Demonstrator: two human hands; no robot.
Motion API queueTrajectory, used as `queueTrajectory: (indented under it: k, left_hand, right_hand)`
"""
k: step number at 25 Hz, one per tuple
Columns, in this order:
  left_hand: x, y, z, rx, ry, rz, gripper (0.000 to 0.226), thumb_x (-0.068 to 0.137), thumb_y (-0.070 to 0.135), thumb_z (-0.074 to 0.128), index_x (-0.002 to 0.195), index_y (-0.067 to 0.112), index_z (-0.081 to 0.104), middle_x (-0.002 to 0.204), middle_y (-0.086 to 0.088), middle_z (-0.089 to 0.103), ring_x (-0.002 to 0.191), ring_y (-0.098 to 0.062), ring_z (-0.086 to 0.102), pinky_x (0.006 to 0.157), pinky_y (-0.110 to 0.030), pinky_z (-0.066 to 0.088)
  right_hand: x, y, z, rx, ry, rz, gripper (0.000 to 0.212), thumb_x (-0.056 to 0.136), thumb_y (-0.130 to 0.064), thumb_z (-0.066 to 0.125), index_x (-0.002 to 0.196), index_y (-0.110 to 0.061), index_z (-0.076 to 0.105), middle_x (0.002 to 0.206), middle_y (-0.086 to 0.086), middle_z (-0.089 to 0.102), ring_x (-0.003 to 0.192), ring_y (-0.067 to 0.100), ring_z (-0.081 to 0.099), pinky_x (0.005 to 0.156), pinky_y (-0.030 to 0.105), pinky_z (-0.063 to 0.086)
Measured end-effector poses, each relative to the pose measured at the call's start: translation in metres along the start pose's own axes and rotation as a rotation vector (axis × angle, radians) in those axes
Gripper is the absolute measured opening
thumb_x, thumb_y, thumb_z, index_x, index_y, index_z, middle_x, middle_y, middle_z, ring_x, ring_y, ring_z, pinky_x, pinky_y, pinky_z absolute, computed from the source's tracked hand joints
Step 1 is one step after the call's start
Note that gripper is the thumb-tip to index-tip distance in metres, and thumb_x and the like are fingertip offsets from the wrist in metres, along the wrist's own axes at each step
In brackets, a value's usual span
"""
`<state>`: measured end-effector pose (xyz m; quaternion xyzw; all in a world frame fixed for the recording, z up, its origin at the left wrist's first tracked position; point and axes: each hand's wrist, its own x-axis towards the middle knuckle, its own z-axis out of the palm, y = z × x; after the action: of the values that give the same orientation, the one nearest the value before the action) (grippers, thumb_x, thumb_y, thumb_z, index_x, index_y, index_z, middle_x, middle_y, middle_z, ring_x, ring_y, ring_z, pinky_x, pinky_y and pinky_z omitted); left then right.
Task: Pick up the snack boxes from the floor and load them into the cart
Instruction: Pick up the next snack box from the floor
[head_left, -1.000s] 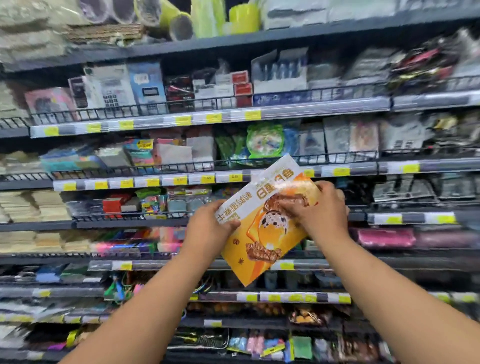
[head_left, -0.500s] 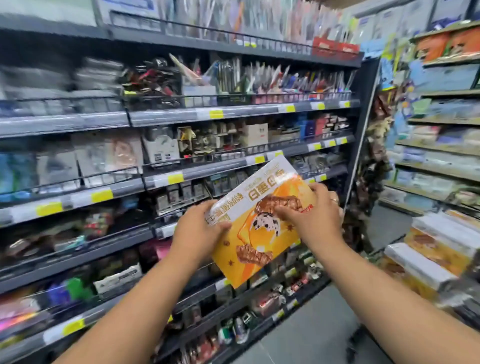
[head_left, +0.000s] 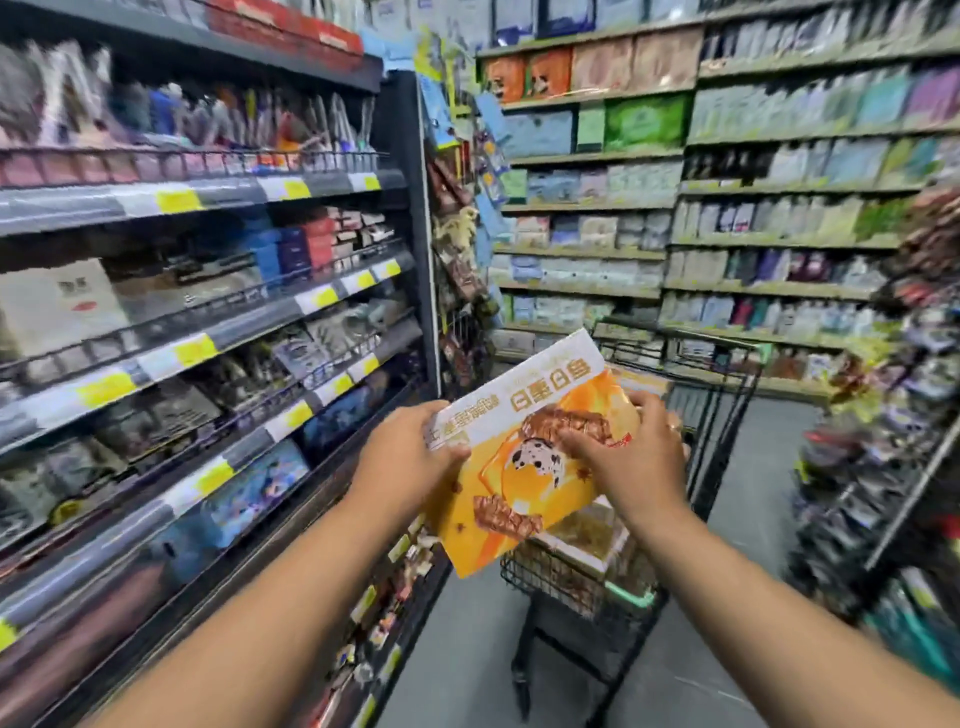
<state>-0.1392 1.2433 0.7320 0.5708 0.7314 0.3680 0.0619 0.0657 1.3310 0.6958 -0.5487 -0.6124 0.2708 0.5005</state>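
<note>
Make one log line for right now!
step: carry; left hand grips snack box; right hand grips same box; cart ahead, boxes inside

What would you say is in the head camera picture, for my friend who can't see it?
A person's left hand and right hand hold a yellow snack box, tilted, in front of a black wire cart with other boxes inside. Store shelves full of goods line the aisle.

grey floor (head_left: 467, 654), black wire cart (head_left: 551, 578) standing on it, snack boxes (head_left: 589, 532) inside
</note>
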Motion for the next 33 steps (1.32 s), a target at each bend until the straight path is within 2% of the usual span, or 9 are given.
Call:
queueTrajectory:
  k: [4,6,9,16,21,23,25,28,33]
  left_hand:
    - [0.114,0.014,0.06,0.017,-0.137,0.204,0.053,0.08,0.03,0.076,0.13,0.024,0.06,0.125,-0.007,0.063,0.119,-0.025,0.055,0.093,-0.031,0.041]
    - [0.158,0.02,0.093,0.053,-0.204,0.285,0.057,0.08,0.031,0.077,0.133,0.023,0.058,0.125,-0.008,0.062,0.119,-0.026,0.055,0.096,-0.032,0.04]
    - [0.216,0.023,0.147,0.086,-0.291,0.37,0.06,0.079,0.032,0.078,0.135,0.02,0.057,0.125,-0.009,0.062,0.12,-0.027,0.055,0.1,-0.033,0.041]
    - [0.3,-0.007,0.263,0.117,-0.326,0.518,0.061,0.079,0.031,0.078,0.134,0.016,0.057,0.127,-0.01,0.062,0.12,-0.031,0.054,0.107,-0.04,0.039]
    - [0.352,-0.051,0.323,0.194,-0.368,0.711,0.057,0.078,0.025,0.078,0.13,0.011,0.058,0.122,-0.011,0.061,0.115,-0.037,0.056,0.1,-0.05,0.047]
    - [0.369,-0.065,0.344,0.214,-0.359,0.787,0.053,0.081,0.026,0.074,0.129,0.01,0.058,0.122,-0.014,0.06,0.115,-0.039,0.056,0.098,-0.053,0.049]
    - [0.385,-0.073,0.363,0.212,-0.347,0.823,0.048,0.085,0.034,0.061,0.127,0.011,0.058,0.123,-0.015,0.061,0.115,-0.04,0.056,0.094,-0.055,0.052]
    - [0.402,-0.093,0.394,0.209,-0.395,0.874,0.05,0.085,0.039,0.044,0.127,0.013,0.053,0.122,-0.017,0.062,0.114,-0.043,0.057,0.087,-0.057,0.054]
    - [0.406,-0.135,0.431,0.18,-0.508,0.817,0.042,0.085,0.034,0.049,0.124,0.018,0.049,0.123,-0.016,0.063,0.116,-0.044,0.057,0.078,-0.056,0.058]
  right_hand:
    - [0.071,0.039,0.003,0.006,0.223,0.112,0.078,0.063,-0.046,0.087,0.126,-0.021,0.047,0.121,0.008,0.054,0.109,0.029,0.052,0.082,0.033,0.042]
    - [0.096,0.061,0.007,-0.011,0.306,0.177,0.075,0.065,-0.042,0.086,0.123,-0.017,0.047,0.122,0.009,0.049,0.111,0.031,0.049,0.08,0.032,0.036]
    - [0.136,0.101,0.021,-0.031,0.368,0.247,0.073,0.063,-0.041,0.088,0.117,-0.017,0.046,0.122,0.012,0.051,0.111,0.034,0.049,0.078,0.035,0.038]
    - [0.21,0.191,0.061,-0.089,0.351,0.381,0.078,0.063,-0.043,0.087,0.118,-0.013,0.041,0.123,0.013,0.051,0.112,0.033,0.052,0.087,0.04,0.044]
    - [0.233,0.239,0.112,-0.136,0.298,0.513,0.093,0.068,-0.042,0.085,0.14,-0.009,0.036,0.14,0.016,0.042,0.125,0.034,0.046,0.097,0.038,0.042]
    - [0.242,0.255,0.129,-0.139,0.3,0.553,0.093,0.069,-0.042,0.084,0.141,-0.009,0.035,0.136,0.015,0.047,0.118,0.032,0.052,0.088,0.034,0.045]
    - [0.249,0.27,0.144,-0.136,0.314,0.598,0.086,0.069,-0.04,0.084,0.135,-0.009,0.038,0.128,0.013,0.055,0.103,0.027,0.058,0.073,0.027,0.045]
    - [0.259,0.294,0.166,-0.176,0.342,0.664,0.082,0.069,-0.042,0.084,0.129,-0.009,0.039,0.126,0.014,0.057,0.094,0.025,0.06,0.059,0.022,0.042]
    - [0.262,0.32,0.193,-0.235,0.317,0.732,0.076,0.071,-0.033,0.083,0.127,-0.009,0.038,0.12,0.012,0.059,0.086,0.019,0.054,0.054,0.013,0.034]
